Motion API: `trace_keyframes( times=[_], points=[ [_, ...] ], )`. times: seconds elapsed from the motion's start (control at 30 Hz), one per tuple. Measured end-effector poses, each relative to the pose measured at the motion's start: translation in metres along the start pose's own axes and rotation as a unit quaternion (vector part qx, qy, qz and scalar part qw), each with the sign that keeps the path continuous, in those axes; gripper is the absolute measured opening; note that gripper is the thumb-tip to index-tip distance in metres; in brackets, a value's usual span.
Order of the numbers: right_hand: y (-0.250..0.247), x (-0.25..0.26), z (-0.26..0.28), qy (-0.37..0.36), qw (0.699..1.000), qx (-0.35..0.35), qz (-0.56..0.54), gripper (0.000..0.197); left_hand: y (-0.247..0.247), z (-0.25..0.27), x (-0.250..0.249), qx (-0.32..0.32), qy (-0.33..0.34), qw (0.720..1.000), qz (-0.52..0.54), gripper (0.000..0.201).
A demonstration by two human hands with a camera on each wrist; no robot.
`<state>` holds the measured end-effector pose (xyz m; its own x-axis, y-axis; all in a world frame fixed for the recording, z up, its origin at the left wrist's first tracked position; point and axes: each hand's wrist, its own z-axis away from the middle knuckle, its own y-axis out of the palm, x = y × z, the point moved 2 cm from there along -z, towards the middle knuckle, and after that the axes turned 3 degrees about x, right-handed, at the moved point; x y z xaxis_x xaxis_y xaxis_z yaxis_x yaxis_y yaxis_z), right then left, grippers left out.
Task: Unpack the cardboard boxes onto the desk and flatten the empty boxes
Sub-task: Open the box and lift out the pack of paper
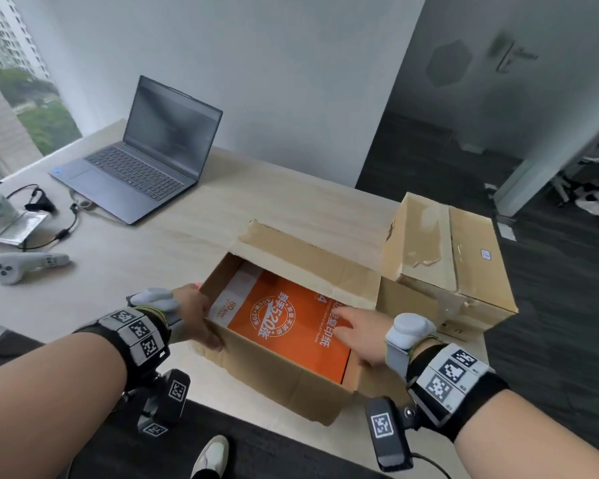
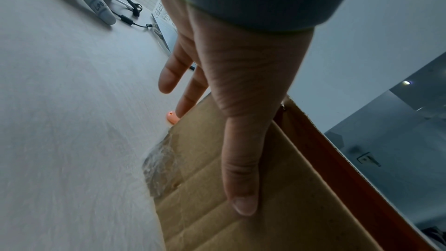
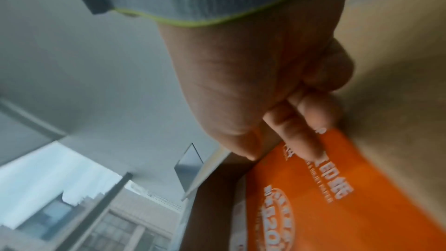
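Observation:
An open cardboard box (image 1: 284, 378) stands at the desk's near edge. An orange ream of paper (image 1: 291, 326) lies flat inside it. My left hand (image 1: 191, 312) lies on the box's left flap (image 2: 277, 207); in the left wrist view the hand (image 2: 241, 83) has its thumb flat on the cardboard and its fingers straight past the flap's edge. My right hand (image 1: 357, 331) is inside the box at the ream's right end. The blurred right wrist view shows that hand (image 3: 265, 93) with bent fingertips touching the ream (image 3: 350, 198) near its edge. A second, taped box (image 1: 471, 267) sits behind on the right.
On the light wood desk (image 1: 256, 202) an open laptop (image 1: 146, 160) stands at the back left. A white controller (image 1: 18, 267) and black cables (image 1: 63, 229) lie left of it. Dark carpet lies to the right and below, and a white shoe (image 1: 211, 458) shows under the desk edge.

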<state>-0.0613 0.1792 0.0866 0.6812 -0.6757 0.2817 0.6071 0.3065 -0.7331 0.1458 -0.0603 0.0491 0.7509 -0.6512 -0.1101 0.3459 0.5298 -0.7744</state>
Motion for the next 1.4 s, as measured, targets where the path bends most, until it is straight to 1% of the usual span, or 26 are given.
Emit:
trace_keyframes(
  times=[0.07, 0.1, 0.13, 0.17, 0.23, 0.33, 0.43, 0.5, 0.6, 0.67, 0.7, 0.77, 0.83, 0.87, 0.9, 0.97, 1.0, 1.03, 1.07, 1.1, 1.13, 1.2, 1.23, 1.33, 1.4],
  points=[
    [-0.008, 0.007, -0.009, -0.033, 0.994, -0.089, -0.052, 0.055, -0.002, -0.004, 0.003, 0.001, 0.000, 1.000, -0.001, 0.075],
    [-0.013, 0.009, -0.012, -0.049, 0.988, -0.133, -0.055, 0.058, -0.001, -0.007, 0.005, -0.003, 0.000, 1.000, -0.006, 0.083],
    [-0.018, 0.008, -0.017, -0.060, 0.982, -0.173, -0.050, 0.061, -0.002, -0.009, 0.005, -0.004, -0.001, 1.000, -0.008, 0.082],
    [-0.024, 0.010, -0.021, -0.063, 0.977, -0.201, -0.043, 0.063, -0.002, -0.008, 0.006, -0.002, -0.001, 1.000, -0.006, 0.077],
    [-0.036, 0.013, -0.032, -0.040, 0.972, -0.228, -0.026, 0.067, -0.003, 0.000, 0.007, 0.004, 0.005, 1.000, -0.010, 0.068],
    [-0.050, 0.009, -0.060, 0.018, 0.977, -0.215, 0.006, 0.074, -0.003, 0.007, 0.005, 0.008, 0.024, 1.000, -0.011, 0.059],
    [-0.056, 0.002, -0.092, 0.040, 0.987, -0.152, 0.018, 0.078, -0.003, 0.008, 0.006, 0.011, 0.039, 0.999, -0.008, 0.062],
    [-0.057, 0.003, -0.102, 0.046, 0.991, -0.119, 0.031, 0.075, -0.003, 0.006, 0.007, 0.014, 0.043, 0.999, -0.023, 0.071],
    [-0.059, 0.009, -0.116, 0.062, 0.987, -0.132, 0.064, 0.057, -0.002, 0.000, 0.014, 0.017, 0.061, 0.998, -0.028, 0.100],
    [-0.061, 0.009, -0.123, 0.064, 0.987, -0.136, 0.059, 0.045, -0.005, 0.001, 0.015, 0.015, 0.097, 0.995, 0.026, 0.118],
    [-0.063, 0.010, -0.128, 0.067, 0.988, -0.129, 0.055, 0.041, -0.010, 0.000, 0.016, 0.011, 0.115, 0.991, 0.071, 0.120],
    [-0.070, 0.014, -0.134, 0.075, 0.991, -0.101, 0.053, 0.036, -0.021, -0.007, 0.017, -0.008, 0.111, 0.986, 0.121, 0.114],
    [-0.075, 0.021, -0.131, 0.087, 0.992, -0.083, 0.048, 0.037, -0.031, -0.020, 0.017, -0.056, 0.082, 0.989, 0.113, 0.108],
    [-0.077, 0.023, -0.129, 0.092, 0.991, -0.084, 0.042, 0.038, -0.037, -0.027, 0.016, -0.067, 0.076, 0.989, 0.105, 0.102],
    [-0.078, 0.025, -0.129, 0.094, 0.990, -0.101, 0.032, 0.039, -0.043, -0.039, 0.016, -0.069, 0.078, 0.990, 0.098, 0.095],
    [-0.074, 0.030, -0.122, 0.060, 0.979, -0.193, 0.013, 0.037, -0.055, -0.053, 0.013, -0.056, 0.082, 0.991, 0.094, 0.081],
    [-0.071, 0.034, -0.119, 0.032, 0.969, -0.244, -0.005, 0.035, -0.062, -0.064, 0.010, -0.050, 0.087, 0.991, 0.093, 0.077],
    [-0.067, 0.041, -0.115, -0.004, 0.960, -0.281, -0.020, 0.031, -0.068, -0.072, 0.007, -0.050, 0.091, 0.990, 0.096, 0.073],
    [-0.061, 0.048, -0.114, -0.036, 0.955, -0.293, -0.026, 0.027, -0.072, -0.080, 0.003, -0.049, 0.094, 0.989, 0.099, 0.068],
    [-0.055, 0.056, -0.116, -0.055, 0.959, -0.277, -0.026, 0.025, -0.073, -0.091, -0.001, -0.046, 0.102, 0.988, 0.104, 0.063],
    [-0.046, 0.061, -0.118, -0.063, 0.969, -0.237, -0.025, 0.026, -0.073, -0.097, -0.005, -0.041, 0.105, 0.987, 0.112, 0.057],
    [-0.028, 0.063, -0.130, -0.033, 0.987, -0.153, -0.030, 0.034, -0.070, -0.110, -0.012, -0.033, 0.114, 0.983, 0.144, 0.048],
    [-0.021, 0.061, -0.138, -0.007, 0.991, -0.131, -0.036, 0.040, -0.067, -0.117, -0.014, -0.031, 0.120, 0.980, 0.157, 0.046],
    [-0.005, 0.050, -0.155, 0.056, 0.993, -0.100, -0.031, 0.059, -0.061, -0.126, -0.012, -0.023, 0.135, 0.974, 0.181, 0.045],
    [0.001, 0.047, -0.166, 0.090, 0.992, -0.084, -0.011, 0.065, -0.060, -0.129, -0.009, -0.018, 0.145, 0.970, 0.196, 0.045]
  ],
)
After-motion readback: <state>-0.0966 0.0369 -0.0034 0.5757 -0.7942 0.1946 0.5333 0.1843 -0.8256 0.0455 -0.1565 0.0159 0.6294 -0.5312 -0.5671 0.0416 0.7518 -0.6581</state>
